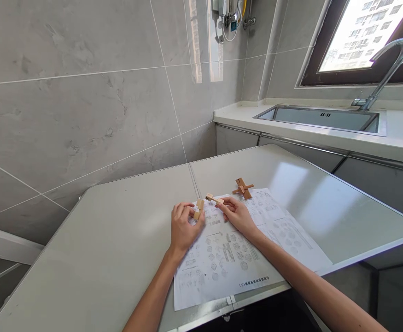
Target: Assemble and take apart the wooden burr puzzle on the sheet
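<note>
A person's left hand [183, 226] and right hand [237, 216] each hold a light wooden piece above a printed sheet [218, 293] spread on a pale desk [104, 244] beside a tiled wall [80, 115]. The left grip is narrow, fingers and thumb pinching a stepped wooden block [200, 208]; the right pinches one end of a slim-necked wooden piece [219, 201], its far end free and pointing toward the block. The two pieces sit near one another, apparently apart, though at this size it is hard to be sure they do not touch.

At the sheet's far edge, beyond the right hand, darker wooden parts [243, 188] cross one another and look joined, one bearing a dark mark. Small drawings fill the paper, some of them behind the hands. By all appearances the work is partway along: the darker parts are put together, while the two pieces in hand are not yet fitted to each other or to that cross.
</note>
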A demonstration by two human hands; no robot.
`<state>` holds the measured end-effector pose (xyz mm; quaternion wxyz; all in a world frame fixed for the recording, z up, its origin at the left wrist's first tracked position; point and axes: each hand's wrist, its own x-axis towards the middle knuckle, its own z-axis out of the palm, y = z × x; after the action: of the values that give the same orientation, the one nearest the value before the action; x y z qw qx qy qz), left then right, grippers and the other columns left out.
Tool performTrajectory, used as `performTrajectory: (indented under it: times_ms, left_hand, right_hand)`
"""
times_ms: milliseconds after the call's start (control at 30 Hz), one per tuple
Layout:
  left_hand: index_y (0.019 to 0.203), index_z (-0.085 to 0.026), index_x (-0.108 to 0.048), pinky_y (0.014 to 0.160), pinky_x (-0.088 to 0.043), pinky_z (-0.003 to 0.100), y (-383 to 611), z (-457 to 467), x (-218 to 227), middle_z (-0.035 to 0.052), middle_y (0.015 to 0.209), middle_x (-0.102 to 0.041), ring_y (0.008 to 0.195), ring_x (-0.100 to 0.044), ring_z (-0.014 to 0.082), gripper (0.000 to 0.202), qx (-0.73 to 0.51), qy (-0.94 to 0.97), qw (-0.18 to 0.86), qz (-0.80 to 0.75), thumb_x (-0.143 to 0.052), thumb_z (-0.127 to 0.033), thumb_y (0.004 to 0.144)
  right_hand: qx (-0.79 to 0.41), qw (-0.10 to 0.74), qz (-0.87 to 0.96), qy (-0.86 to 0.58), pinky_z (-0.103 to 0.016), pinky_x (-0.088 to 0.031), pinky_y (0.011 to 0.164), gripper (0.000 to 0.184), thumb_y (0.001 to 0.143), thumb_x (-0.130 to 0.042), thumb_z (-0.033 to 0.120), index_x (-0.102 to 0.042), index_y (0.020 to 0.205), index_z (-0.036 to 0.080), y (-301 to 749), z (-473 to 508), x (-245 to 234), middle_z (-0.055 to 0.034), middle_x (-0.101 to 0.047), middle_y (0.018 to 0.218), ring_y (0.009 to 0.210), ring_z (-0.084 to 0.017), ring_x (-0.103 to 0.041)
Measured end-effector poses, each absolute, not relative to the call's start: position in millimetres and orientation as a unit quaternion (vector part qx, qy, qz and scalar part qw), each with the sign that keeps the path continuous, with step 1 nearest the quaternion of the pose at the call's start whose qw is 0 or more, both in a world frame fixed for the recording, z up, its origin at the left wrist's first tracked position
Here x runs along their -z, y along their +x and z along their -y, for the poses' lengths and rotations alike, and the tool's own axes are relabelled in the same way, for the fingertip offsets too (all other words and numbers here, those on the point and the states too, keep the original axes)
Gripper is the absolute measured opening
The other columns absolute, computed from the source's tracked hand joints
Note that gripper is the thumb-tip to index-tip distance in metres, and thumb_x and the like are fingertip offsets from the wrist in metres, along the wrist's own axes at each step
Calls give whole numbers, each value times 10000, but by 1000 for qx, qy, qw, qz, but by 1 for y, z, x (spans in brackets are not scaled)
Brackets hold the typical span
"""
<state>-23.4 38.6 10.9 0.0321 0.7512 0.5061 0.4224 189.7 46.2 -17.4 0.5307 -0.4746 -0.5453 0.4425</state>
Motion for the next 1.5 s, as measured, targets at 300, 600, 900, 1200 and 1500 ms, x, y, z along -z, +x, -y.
performTrajectory:
  times_ms: [300, 600, 900, 1200, 1500]
  left_hand:
    - [582, -241, -413, 978, -466, 487, -55, -58, -2, 80, 983, -662, 1078, -595, 313, 408, -403, 645, -86, -643, -751, -339, 788]
    - [537, -237, -343, 938, -488, 486, -71, -62, -6, 77, 1018, -678, 1111, -601, 328, 463, -343, 610, -32, -714, -758, -351, 709]
    - [556, -236, -421, 1020, -448, 582, -67, -58, -4, 106, 1178, -679, 1197, -561, 377, 392, -352, 674, -22, -649, -793, -281, 668]
    - [1147, -240, -547, 1001, -536, 510, -60, -57, -2, 137, 1373, -577, 1335, -513, 361, 551, -360, 702, 86, -608, -824, -413, 704]
    - [1384, -294, -471, 1071, -531, 454, -58, -55, 0, 90, 1400, -654, 1308, -642, 286, 620, -332, 720, 184, -580, -790, -406, 864]
  right_hand:
    - [-350, 510, 574, -536, -357, -472, 668, 445, 928, -665, 661, -715, 998, 224, 189, -38, 6, 27, -608, 559, 565, -210, -578]
    - [-327, 494, 596, -542, -351, -452, 642, 392, 939, -641, 597, -712, 998, 216, 186, -37, 7, 9, -628, 600, 577, -211, -571]
    - [-320, 491, 607, -536, -367, -494, 648, 396, 950, -628, 612, -711, 993, 228, 186, -39, 9, -10, -661, 634, 601, -226, -620]
    - [-298, 478, 627, -538, -366, -518, 686, 317, 955, -644, 544, -719, 974, 236, 185, -41, 15, -55, -760, 866, 691, -224, -654]
    - [-224, 436, 680, -546, -348, -477, 705, 198, 941, -675, 420, -687, 867, 237, 184, -41, 18, -37, -704, 854, 704, -199, -601]
